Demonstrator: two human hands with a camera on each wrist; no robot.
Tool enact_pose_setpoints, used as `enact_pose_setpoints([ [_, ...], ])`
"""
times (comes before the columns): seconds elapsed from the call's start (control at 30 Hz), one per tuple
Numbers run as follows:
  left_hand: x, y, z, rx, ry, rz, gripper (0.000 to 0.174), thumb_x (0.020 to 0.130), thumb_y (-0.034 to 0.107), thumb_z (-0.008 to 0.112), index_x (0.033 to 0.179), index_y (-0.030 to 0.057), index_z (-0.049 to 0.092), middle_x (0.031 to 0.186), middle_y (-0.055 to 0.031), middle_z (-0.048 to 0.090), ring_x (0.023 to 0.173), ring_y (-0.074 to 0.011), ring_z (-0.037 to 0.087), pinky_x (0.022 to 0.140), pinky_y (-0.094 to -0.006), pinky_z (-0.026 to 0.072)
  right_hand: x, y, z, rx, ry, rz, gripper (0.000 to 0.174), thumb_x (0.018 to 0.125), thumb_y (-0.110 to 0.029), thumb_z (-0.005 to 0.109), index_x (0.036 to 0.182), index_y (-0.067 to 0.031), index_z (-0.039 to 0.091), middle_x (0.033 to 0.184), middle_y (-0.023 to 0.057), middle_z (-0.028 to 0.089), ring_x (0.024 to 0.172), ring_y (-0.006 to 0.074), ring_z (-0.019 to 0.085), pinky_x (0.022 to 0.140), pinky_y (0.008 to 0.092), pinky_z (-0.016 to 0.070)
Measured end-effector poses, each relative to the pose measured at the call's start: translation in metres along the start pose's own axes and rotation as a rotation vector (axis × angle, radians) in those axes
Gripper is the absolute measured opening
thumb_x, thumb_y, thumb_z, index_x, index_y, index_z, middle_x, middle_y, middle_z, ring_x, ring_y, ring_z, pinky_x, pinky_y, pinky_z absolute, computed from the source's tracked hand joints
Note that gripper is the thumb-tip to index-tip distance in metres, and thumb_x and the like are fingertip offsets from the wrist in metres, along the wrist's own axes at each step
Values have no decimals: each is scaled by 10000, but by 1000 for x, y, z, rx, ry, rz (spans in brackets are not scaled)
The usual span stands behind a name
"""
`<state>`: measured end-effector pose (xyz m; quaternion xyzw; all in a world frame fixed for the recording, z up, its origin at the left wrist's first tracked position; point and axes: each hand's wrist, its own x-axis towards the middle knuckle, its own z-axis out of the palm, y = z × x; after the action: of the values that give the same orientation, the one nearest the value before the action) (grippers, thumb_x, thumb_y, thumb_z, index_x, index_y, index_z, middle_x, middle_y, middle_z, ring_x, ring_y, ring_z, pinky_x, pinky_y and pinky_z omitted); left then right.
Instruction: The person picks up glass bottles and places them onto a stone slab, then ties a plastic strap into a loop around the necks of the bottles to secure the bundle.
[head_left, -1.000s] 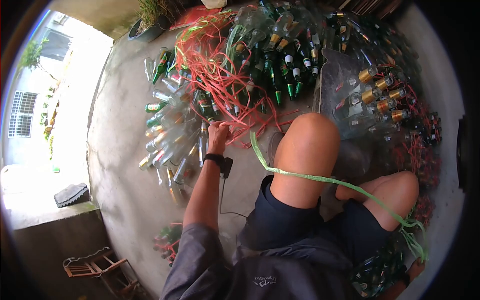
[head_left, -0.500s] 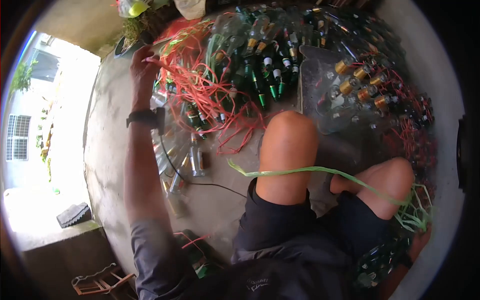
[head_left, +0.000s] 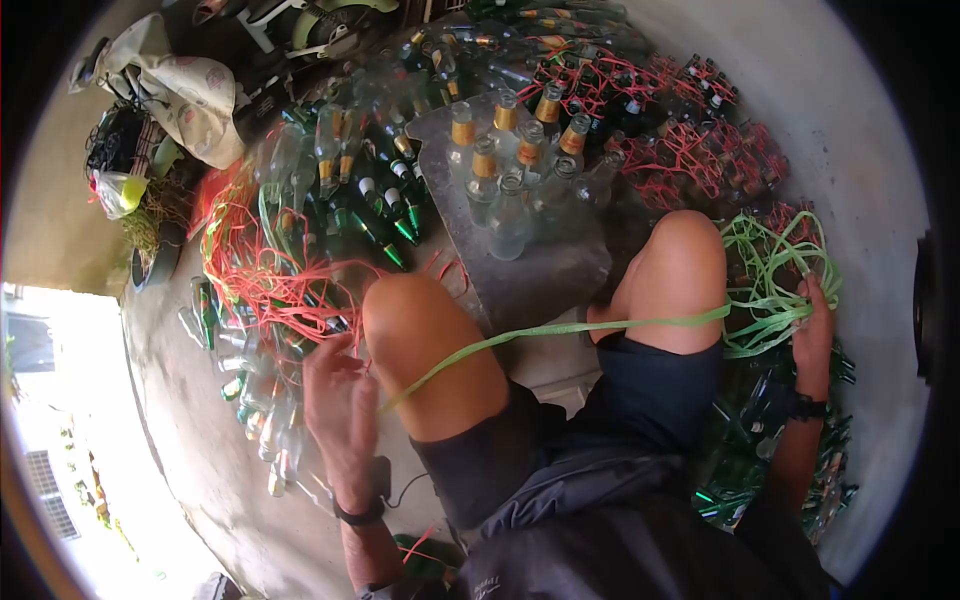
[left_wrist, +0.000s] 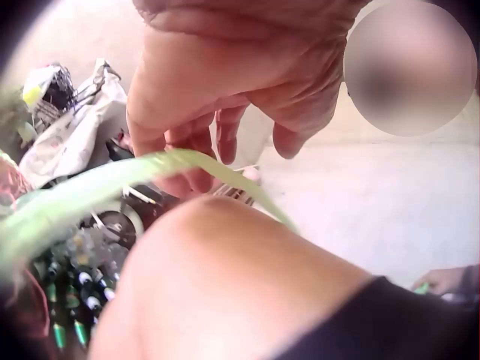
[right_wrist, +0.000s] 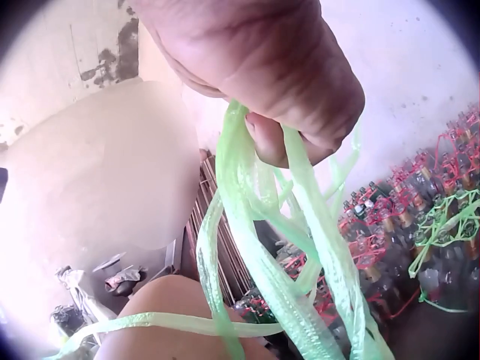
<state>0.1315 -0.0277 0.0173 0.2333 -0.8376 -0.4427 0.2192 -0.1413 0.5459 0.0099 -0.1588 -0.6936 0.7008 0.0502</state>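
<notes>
The right hand [head_left: 815, 325] grips a bundle of green plastic ribbon [head_left: 770, 285] beside the right knee; in the right wrist view, curled fingers of that hand [right_wrist: 262, 82] hold the looped ribbon [right_wrist: 255, 225]. One strand runs across both thighs toward the left hand [head_left: 340, 410], which is blurred beside the left knee. In the left wrist view the left hand [left_wrist: 240, 75] has its fingers loosely bent, above the strand [left_wrist: 97, 184]; whether it touches the strand is unclear. Red ribbon [head_left: 270, 290] lies tangled over bottles just beyond it.
Clear bottles with gold necks [head_left: 510, 215] stand on a dark board [head_left: 460, 240] ahead. Green bottles [head_left: 385, 240] lie beyond the left knee. Bundles tied with red ribbon [head_left: 690, 165] line the right wall. A cream sack [head_left: 195, 105] is at the upper left.
The left hand has come back from the red ribbon near the plant pot to beside the left knee. The right hand has risen with the green bundle, and the head view has shifted rightward.
</notes>
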Motion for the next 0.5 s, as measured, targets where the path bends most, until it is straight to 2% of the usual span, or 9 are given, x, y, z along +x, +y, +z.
enact_pose_setpoints([
  [0.07,-15,5,17,27,-31,138,499,929,325,722,1303,14,610,1259,-130,613,1021,-212,615,841,-348,503,-11,7,15,-17,56,-9,170,974,-257,686,1082,-130,648,844,-64,562,674,19,490,508,204,316],
  [0.13,-26,12,32,475,-3,297,384,853,102,766,1216,30,664,1220,-146,604,1045,-274,620,891,-384,506,-22,10,24,-17,-4,-3,168,977,-256,680,1083,-129,647,839,-64,557,673,18,486,511,205,312],
  [0.17,-32,6,36,476,-6,311,384,853,102,766,1216,30,664,1220,-146,604,1045,-274,620,891,-384,506,-27,12,26,-25,-66,3,167,979,-255,675,1084,-128,646,833,-64,551,672,17,482,514,207,308],
  [0.23,-41,-8,44,379,121,290,344,793,-63,742,1121,34,702,1109,-137,613,1012,-297,620,899,-395,508,-36,16,34,-24,-59,35,167,979,-262,668,1076,-128,649,829,-68,549,670,15,479,517,206,304],
  [0.27,-42,-8,46,361,158,294,243,828,-83,694,1046,22,713,1031,-115,623,973,-285,623,869,-383,510,-40,17,37,-28,-53,48,167,977,-265,668,1076,-131,650,829,-69,550,669,16,480,517,206,303],
  [0.37,-45,-5,46,348,173,207,197,851,-75,662,1024,9,703,984,-116,632,936,-288,627,842,-379,511,-44,26,34,-18,-43,86,165,972,-269,664,1071,-137,658,834,-69,567,661,21,486,510,210,303],
  [0.4,-41,-2,46,374,182,259,127,913,-49,609,1009,1,674,932,-74,614,860,-217,615,769,-332,500,-43,31,31,-9,-40,94,166,972,-270,665,1069,-135,657,835,-65,574,659,24,489,509,212,306],
  [0.43,-39,-2,45,358,165,274,127,913,-49,609,1009,1,674,932,-74,614,860,-217,615,769,-332,500,-43,33,29,0,-38,102,168,971,-271,665,1066,-133,657,836,-61,582,657,26,492,507,213,310],
  [0.5,-42,-6,38,194,144,61,72,967,15,584,1001,14,648,867,-7,575,753,-114,552,657,-265,457,-48,28,30,3,-28,97,162,973,-273,663,1047,-129,654,821,-52,589,649,32,497,505,220,323],
])
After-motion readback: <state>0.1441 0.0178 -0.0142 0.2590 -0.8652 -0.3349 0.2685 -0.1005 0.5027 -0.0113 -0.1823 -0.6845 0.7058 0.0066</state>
